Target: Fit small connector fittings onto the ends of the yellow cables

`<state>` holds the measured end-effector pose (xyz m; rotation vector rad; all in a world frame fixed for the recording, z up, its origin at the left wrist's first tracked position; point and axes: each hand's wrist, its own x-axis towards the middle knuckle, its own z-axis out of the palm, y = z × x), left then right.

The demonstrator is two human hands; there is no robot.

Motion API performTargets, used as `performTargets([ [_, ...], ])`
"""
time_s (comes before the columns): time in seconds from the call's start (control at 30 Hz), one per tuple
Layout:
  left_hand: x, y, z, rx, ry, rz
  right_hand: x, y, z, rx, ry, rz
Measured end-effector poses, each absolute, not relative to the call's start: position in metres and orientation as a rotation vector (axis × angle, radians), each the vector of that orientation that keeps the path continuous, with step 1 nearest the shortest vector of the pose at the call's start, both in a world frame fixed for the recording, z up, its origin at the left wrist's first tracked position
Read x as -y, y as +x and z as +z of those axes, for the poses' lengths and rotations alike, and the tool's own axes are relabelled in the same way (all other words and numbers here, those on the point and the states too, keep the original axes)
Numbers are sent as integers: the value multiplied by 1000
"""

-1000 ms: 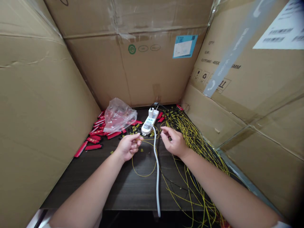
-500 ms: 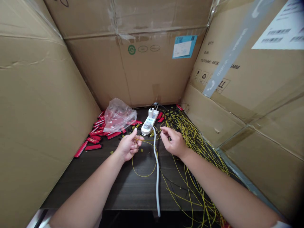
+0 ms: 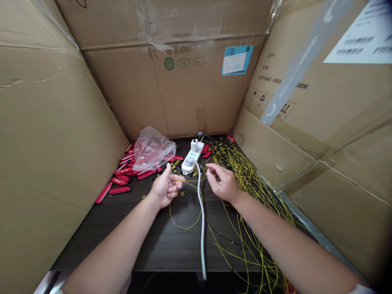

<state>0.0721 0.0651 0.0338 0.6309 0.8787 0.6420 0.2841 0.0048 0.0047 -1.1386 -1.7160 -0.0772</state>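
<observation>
My left hand (image 3: 167, 188) is left of centre, its thumb raised and its fingers loosely curled. A thin yellow wire (image 3: 184, 228) runs across those fingers and hangs in a loop over the dark table. To the right, my right hand (image 3: 223, 181) is closed in a pinch, thumb and index tips together. Part of the yellow wire curves up to these fingertips; anything else in the pinch is too small to make out. Between and just beyond the hands lies a white power strip (image 3: 192, 157) with a plug in it.
A white cable (image 3: 202, 232) crosses the dark table (image 3: 147, 237) towards me. Red strip-like pieces (image 3: 119, 181) and a clear plastic bag (image 3: 153, 148) lie at left. Many yellow wires (image 3: 254, 175) are heaped at right, partly under my right forearm. Large cartons (image 3: 183, 94) enclose three sides.
My left thumb has lifted and moved slightly left, away from the fingers. My right hand stays in nearly the same place, still pinched.
</observation>
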Motion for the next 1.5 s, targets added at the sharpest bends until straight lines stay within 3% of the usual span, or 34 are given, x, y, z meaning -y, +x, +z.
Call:
performTargets([
  [1.5, -64, 71, 33, -868, 634, 634, -5, 285, 5, 1721, -1154, -104],
])
